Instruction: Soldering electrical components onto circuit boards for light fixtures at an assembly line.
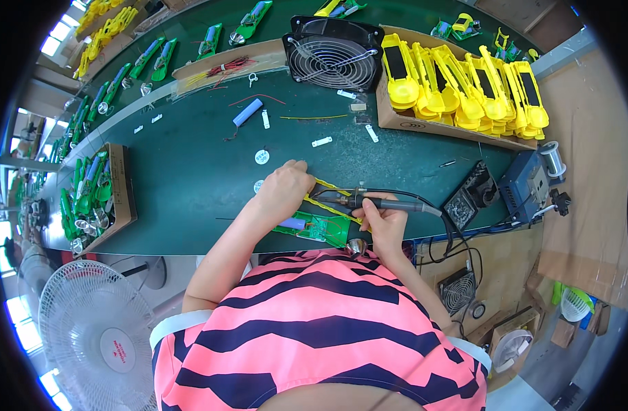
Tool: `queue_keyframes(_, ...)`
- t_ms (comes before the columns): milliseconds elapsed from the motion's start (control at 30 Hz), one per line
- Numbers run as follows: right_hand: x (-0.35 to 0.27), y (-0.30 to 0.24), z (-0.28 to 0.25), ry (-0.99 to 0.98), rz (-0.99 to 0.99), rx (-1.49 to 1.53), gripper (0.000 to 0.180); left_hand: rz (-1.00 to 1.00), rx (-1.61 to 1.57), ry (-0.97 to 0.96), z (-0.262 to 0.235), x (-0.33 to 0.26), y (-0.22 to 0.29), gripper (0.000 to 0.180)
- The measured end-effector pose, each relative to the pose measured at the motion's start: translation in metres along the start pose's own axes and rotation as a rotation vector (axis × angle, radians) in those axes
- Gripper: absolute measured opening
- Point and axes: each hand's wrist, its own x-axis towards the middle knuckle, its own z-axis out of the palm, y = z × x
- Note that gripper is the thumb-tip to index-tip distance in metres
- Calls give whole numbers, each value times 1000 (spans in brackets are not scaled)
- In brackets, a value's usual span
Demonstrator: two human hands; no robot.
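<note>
Mostly, what surrounds my grip is the dark green bench, with the carton of yellow covers at its far right, well apart from my work. Much nearer, the soldering iron reaches in from the right, roughly level with the bench's near edge, its front end toward my left. Just on my side of it lies the green housing, near the bench edge, its long axis left to right and its right end slightly closer to me. My left hand stands over the yellow frame's left end, fingers curled; their tips are hidden from view, so I cannot tell whether they pinch it. My right hand is clamped around the iron, thumb and fingers together on it.

Between the hands sits the yellow frame, just beyond the housing and partly under the iron; its nearer side slants toward me as it runs right. The relation that counts, I judge, is this crossing: iron from the right, frame's left end beside my left hand, which is nearer to the iron's front end. Smallest, the blue cell lies in the housing's left part.
</note>
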Motion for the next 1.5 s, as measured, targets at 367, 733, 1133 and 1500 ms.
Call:
queue_keyframes(367,-11,-7,-14,9,-322,-60,20,12,95,-1,4,1,-2,7)
queue_keyframes(733,-23,-13,-46,-132,-582,-816,49,5,137,-1,3,1,1,8)
queue_keyframes(1133,-23,-10,-49,-183,-590,-845,53,-63,34,66,-3,-4,4,4)
queue_keyframes(1500,-23,-13,-45,-183,-539,-770,54,315,-9,239,10,-35,49,19)
